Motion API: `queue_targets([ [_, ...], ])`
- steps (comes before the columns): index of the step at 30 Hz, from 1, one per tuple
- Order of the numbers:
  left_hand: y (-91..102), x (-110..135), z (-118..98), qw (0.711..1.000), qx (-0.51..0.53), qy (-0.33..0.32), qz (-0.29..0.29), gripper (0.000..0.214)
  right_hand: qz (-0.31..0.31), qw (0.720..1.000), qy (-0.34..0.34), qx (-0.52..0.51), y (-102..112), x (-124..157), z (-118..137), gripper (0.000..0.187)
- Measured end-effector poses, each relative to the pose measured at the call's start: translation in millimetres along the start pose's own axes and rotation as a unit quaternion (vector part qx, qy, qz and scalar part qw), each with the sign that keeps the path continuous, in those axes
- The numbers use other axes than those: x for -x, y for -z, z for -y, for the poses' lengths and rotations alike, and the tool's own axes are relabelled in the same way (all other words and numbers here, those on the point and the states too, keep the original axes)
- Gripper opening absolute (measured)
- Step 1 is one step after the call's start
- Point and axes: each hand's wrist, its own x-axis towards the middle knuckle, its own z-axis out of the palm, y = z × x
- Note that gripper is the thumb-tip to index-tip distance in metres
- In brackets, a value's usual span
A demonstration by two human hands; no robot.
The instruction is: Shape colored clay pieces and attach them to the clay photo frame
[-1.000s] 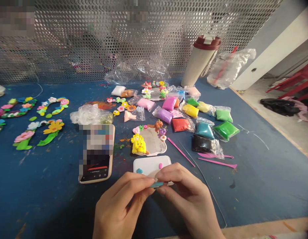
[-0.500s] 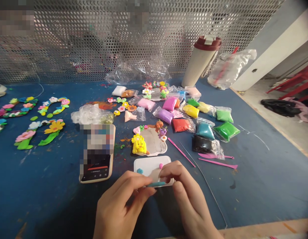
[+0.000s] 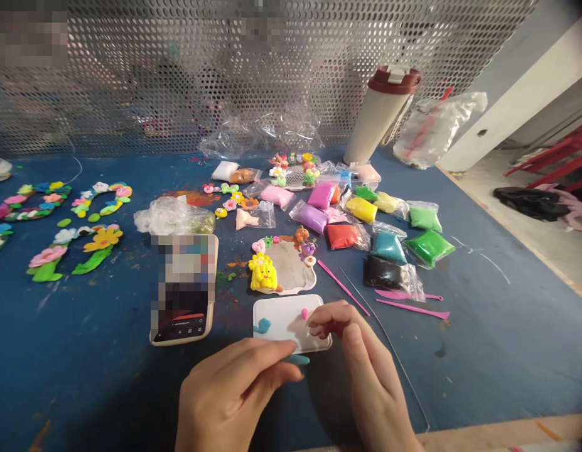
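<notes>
Left hand [image 3: 229, 395]: closed in a pinch, a teal clay strip [image 3: 297, 359] gripped at the fingertips, just below the white modelling board [image 3: 281, 317].
Right hand [image 3: 368, 376]: thumb spread from fingers, nothing seen held, fingertips placed on the board's right corner near a pink clay bit [image 3: 304, 313].
Board: a teal clay curl [image 3: 262, 325] is laid on it.

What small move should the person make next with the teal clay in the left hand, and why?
Probably the left hand should lay the thin teal clay strip on the white plastic board, near the curved teal clay piece. The strip sits at its fingertips just off the board's edge, and that matching colour already lies there.
</notes>
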Motion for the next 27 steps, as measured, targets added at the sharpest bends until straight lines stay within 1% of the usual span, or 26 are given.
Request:
queue_targets([
  [1, -1.0, -0.8, -0.4, 1.000, -0.006, -0.001, -0.010, 0.012, -0.004, 1.000, 0.001, 0.000, 0.1, -0.1, -0.1, 0.030],
  [3, -2.2, -2.0, -1.8, 1.000, -0.008, 0.010, -0.024, 0.016, -0.008, 1.000, 0.000, 0.000, 0.2, -0.3, 0.1, 0.030],
  [6, -0.2, -2.0, -3.9, 0.999, 0.005, 0.030, -0.024, 0.008, -0.009, 1.000, -0.001, 0.002, 0.2, -0.5, 0.4, 0.030],
  [7, 1.2, -1.4, -4.0, 0.999, 0.016, 0.033, -0.013, 0.015, -0.009, 1.000, -0.002, 0.003, 0.2, -0.4, 0.5, 0.030],
  [9, 3.6, 0.1, -3.4, 0.999, 0.037, 0.028, 0.014, 0.037, -0.010, 1.000, -0.002, 0.003, 0.1, -0.1, 0.6, 0.031],
  [10, 4.3, 0.9, -2.7, 0.999, 0.040, 0.021, 0.022, 0.041, -0.011, 1.000, -0.004, 0.004, 0.1, 0.1, 0.6, 0.031],
  [11, 4.3, 1.5, -1.9, 0.999, 0.027, 0.014, 0.023, 0.036, -0.011, 1.000, -0.007, 0.005, 0.1, 0.4, 0.6, 0.032],
  [12, 3.7, 1.8, -1.2, 1.000, 0.009, 0.011, 0.022, 0.026, -0.011, 1.000, -0.011, 0.005, 0.0, 0.5, 0.7, 0.032],
  [13, 2.6, 1.8, -0.7, 1.000, -0.011, 0.013, 0.011, 0.014, -0.011, 1.000, -0.014, 0.004, -0.1, 0.6, 0.7, 0.032],
  [14, 1.2, 1.4, -0.3, 1.000, -0.025, 0.013, 0.002, 0.008, -0.012, 1.000, -0.016, 0.001, -0.2, 0.5, 0.8, 0.032],
  [17, -2.5, -0.6, -0.3, 1.000, -0.013, 0.015, -0.002, 0.014, -0.014, 1.000, -0.019, -0.007, -0.6, -0.1, 1.1, 0.031],
  [19, -3.0, -1.7, -0.8, 1.000, 0.013, 0.021, 0.018, 0.009, -0.014, 1.000, -0.022, -0.008, -0.7, -0.5, 1.7, 0.030],
  [20, -2.6, -2.0, -1.0, 0.999, 0.022, 0.026, 0.032, 0.011, -0.012, 1.000, -0.024, -0.006, -0.8, -0.5, 2.1, 0.030],
  [22, -1.4, -1.9, -1.0, 0.997, 0.029, 0.033, 0.057, 0.026, -0.008, 0.999, -0.031, -0.005, -0.8, -0.5, 2.8, 0.031],
  [23, -1.0, -1.8, -0.9, 0.997, 0.029, 0.033, 0.066, 0.031, -0.006, 0.999, -0.034, -0.005, -0.8, -0.5, 3.0, 0.032],
  [24, -0.9, -1.9, -0.6, 0.997, 0.029, 0.031, 0.066, 0.031, -0.005, 0.999, -0.036, -0.006, -0.8, -0.6, 3.0, 0.032],
  [25, -1.3, -2.2, -0.2, 0.998, 0.028, 0.027, 0.056, 0.026, -0.003, 0.999, -0.035, -0.006, -0.7, -0.8, 3.0, 0.033],
  [27, -3.4, -3.9, 0.5, 0.999, 0.026, 0.017, 0.023, 0.010, -0.003, 1.000, -0.028, -0.005, -0.7, -1.3, 2.6, 0.033],
])
